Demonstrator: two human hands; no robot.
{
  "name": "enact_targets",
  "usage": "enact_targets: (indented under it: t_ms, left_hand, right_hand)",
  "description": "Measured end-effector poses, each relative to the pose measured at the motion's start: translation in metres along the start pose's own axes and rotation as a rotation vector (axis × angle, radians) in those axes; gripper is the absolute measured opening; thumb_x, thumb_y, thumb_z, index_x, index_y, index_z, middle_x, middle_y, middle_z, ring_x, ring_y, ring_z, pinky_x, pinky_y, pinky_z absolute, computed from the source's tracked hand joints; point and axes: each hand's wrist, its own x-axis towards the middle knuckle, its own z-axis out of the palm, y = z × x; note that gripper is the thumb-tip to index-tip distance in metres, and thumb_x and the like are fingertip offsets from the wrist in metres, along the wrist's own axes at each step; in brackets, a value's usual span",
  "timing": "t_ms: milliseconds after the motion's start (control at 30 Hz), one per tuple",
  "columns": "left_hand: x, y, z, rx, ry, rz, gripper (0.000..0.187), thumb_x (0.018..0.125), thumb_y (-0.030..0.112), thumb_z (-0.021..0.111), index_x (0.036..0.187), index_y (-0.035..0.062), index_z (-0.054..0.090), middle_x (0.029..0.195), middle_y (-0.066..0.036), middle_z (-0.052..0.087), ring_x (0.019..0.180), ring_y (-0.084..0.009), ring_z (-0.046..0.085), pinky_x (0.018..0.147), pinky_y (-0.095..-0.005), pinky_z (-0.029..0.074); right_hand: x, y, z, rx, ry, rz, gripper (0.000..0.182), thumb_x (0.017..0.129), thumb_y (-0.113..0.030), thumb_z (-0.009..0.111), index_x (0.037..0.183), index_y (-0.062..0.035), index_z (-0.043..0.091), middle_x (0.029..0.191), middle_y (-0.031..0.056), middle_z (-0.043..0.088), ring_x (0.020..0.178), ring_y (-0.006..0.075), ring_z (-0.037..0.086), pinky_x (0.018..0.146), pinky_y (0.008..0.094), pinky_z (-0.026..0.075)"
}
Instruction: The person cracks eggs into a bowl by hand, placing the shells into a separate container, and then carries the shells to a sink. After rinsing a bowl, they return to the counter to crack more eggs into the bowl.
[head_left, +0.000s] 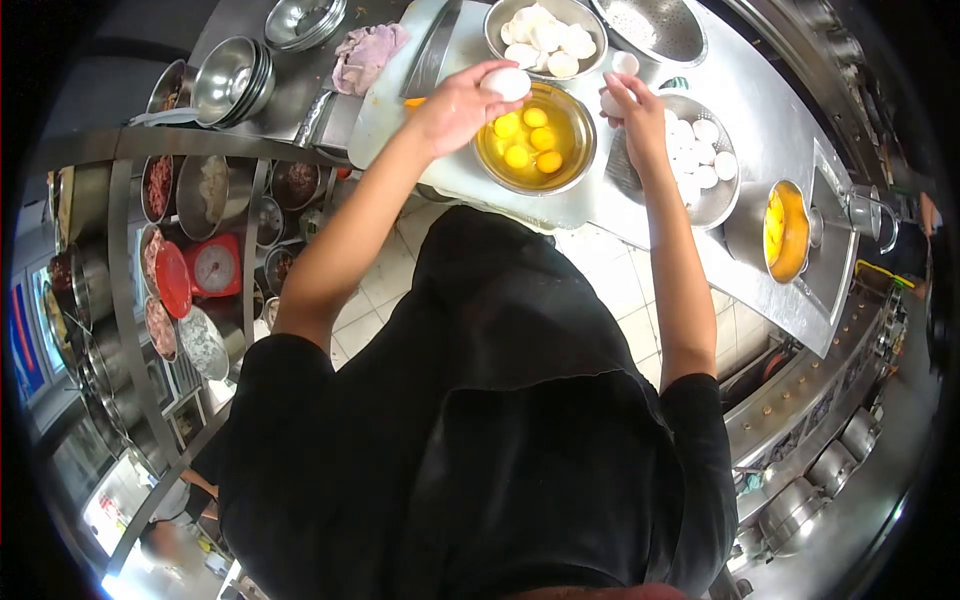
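Observation:
My left hand (455,112) holds a white egg (506,84) over the far left rim of a metal bowl (583,165). Several yellow yolks (517,157) float in clear egg white inside that bowl. To its right, my right hand (640,112) has thumb and fingers closed round another white egg (610,103), mostly hidden by the fingers. Just beyond those fingertips shows a small white rounded shell (625,64). A perforated metal colander (728,202) with several whole white eggs (705,131) stands right of my right hand.
Eggshells (545,35) fill a bowl behind, beside an upturned-looking strainer (655,25). A cleaver (437,45) lies on the white cutting board (385,120), near a pink cloth (368,58). At right stands a pot (793,235) with yellow liquid. Left shelves hold a red scale (213,266) and bowls.

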Motion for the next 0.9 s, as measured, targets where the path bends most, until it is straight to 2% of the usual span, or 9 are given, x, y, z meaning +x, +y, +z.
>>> enact_targets:
  t_ms: [67, 133, 267, 333, 367, 467, 567, 700, 900]
  left_hand:
    - [-0.015, -0.016, 0.004, 0.578, 0.207, 0.095, 0.046, 0.087, -0.005, 0.052, 0.132, -0.0031, 0.043, 0.118, -0.014, 0.058, 0.105, -0.0231, 0.060, 0.091, -0.0322, 0.050]
    - [-0.020, -0.023, 0.009, 0.687, 0.251, 0.126, 0.047, 0.085, -0.009, 0.054, 0.131, -0.0020, 0.046, 0.111, -0.013, 0.061, 0.090, -0.0170, 0.064, 0.079, -0.0249, 0.052]
    - [-0.020, -0.040, 0.022, 1.009, 0.284, 0.194, 0.042, 0.079, -0.003, 0.066, 0.121, -0.0024, 0.057, 0.087, -0.008, 0.068, 0.065, -0.0086, 0.060, 0.058, -0.0236, 0.048]
    - [-0.014, -0.044, 0.029, 1.124, 0.299, 0.197, 0.042, 0.079, -0.003, 0.067, 0.120, -0.0027, 0.057, 0.085, -0.008, 0.068, 0.066, -0.0078, 0.060, 0.059, -0.0229, 0.048]
    - [-0.012, -0.046, 0.031, 1.127, 0.285, 0.160, 0.045, 0.084, -0.007, 0.060, 0.127, 0.0028, 0.054, 0.088, -0.005, 0.066, 0.072, -0.0068, 0.059, 0.063, -0.0212, 0.048]
    - [-0.010, -0.046, 0.031, 1.142, 0.247, 0.167, 0.046, 0.083, -0.008, 0.060, 0.128, 0.0033, 0.054, 0.089, -0.004, 0.066, 0.074, -0.0063, 0.060, 0.064, -0.0212, 0.049]
    - [-0.009, -0.048, 0.019, 1.044, 0.190, 0.286, 0.043, 0.085, -0.005, 0.060, 0.127, 0.0039, 0.056, 0.083, -0.001, 0.063, 0.071, -0.0050, 0.056, 0.062, -0.0202, 0.046]
    - [-0.007, -0.036, 0.017, 1.183, 0.108, 0.217, 0.038, 0.086, 0.002, 0.060, 0.124, 0.0036, 0.058, 0.078, 0.003, 0.058, 0.066, -0.0045, 0.050, 0.059, -0.0200, 0.042]
    - [0.000, -0.046, 0.022, 1.418, 0.235, 0.308, 0.040, 0.082, 0.005, 0.060, 0.123, 0.0059, 0.059, 0.074, -0.005, 0.060, 0.057, -0.0071, 0.047, 0.056, -0.0226, 0.042]
  right_hand:
    - [-0.018, 0.005, -0.003, 0.400, -0.077, 0.151, 0.034, 0.091, -0.021, 0.059, 0.116, 0.0020, 0.056, 0.096, 0.0115, 0.063, 0.073, 0.0135, 0.058, 0.058, 0.0202, 0.041]
    - [-0.038, -0.006, -0.004, 0.473, -0.162, 0.174, 0.033, 0.089, -0.010, 0.059, 0.118, 0.0034, 0.052, 0.102, 0.0137, 0.061, 0.083, 0.0165, 0.060, 0.065, 0.0248, 0.046]
    - [-0.075, -0.042, 0.017, -0.074, -0.128, -0.166, 0.037, 0.081, -0.008, 0.068, 0.116, -0.0017, 0.058, 0.102, 0.0118, 0.064, 0.084, 0.0202, 0.063, 0.072, 0.0306, 0.050]
    - [-0.084, -0.058, 0.035, -0.444, 0.289, -0.917, 0.043, 0.075, -0.008, 0.075, 0.114, -0.0031, 0.060, 0.107, 0.0146, 0.064, 0.087, 0.0229, 0.065, 0.076, 0.0317, 0.051]
    - [-0.080, -0.050, 0.041, -0.396, 0.288, -0.982, 0.044, 0.071, -0.008, 0.079, 0.112, -0.0029, 0.062, 0.110, 0.0177, 0.063, 0.091, 0.0255, 0.065, 0.079, 0.0319, 0.051]
    - [-0.080, -0.034, 0.046, 0.132, 0.045, -0.091, 0.036, 0.081, -0.007, 0.068, 0.114, 0.0005, 0.059, 0.105, 0.0108, 0.063, 0.087, 0.0205, 0.064, 0.070, 0.0310, 0.051]
    - [-0.069, -0.037, 0.032, 0.758, 0.041, -0.088, 0.028, 0.090, -0.019, 0.055, 0.111, -0.0005, 0.060, 0.090, 0.0078, 0.065, 0.075, 0.0125, 0.061, 0.060, 0.0254, 0.048]
    - [-0.059, -0.034, 0.032, -0.115, -0.208, 0.020, 0.038, 0.082, -0.023, 0.066, 0.113, -0.0020, 0.064, 0.080, 0.0080, 0.067, 0.064, 0.0102, 0.060, 0.059, 0.0260, 0.047]
    - [-0.055, -0.028, 0.052, -0.351, -0.127, -0.133, 0.037, 0.076, -0.022, 0.069, 0.111, -0.0068, 0.067, 0.068, 0.0111, 0.065, 0.060, 0.0137, 0.060, 0.064, 0.0292, 0.049]
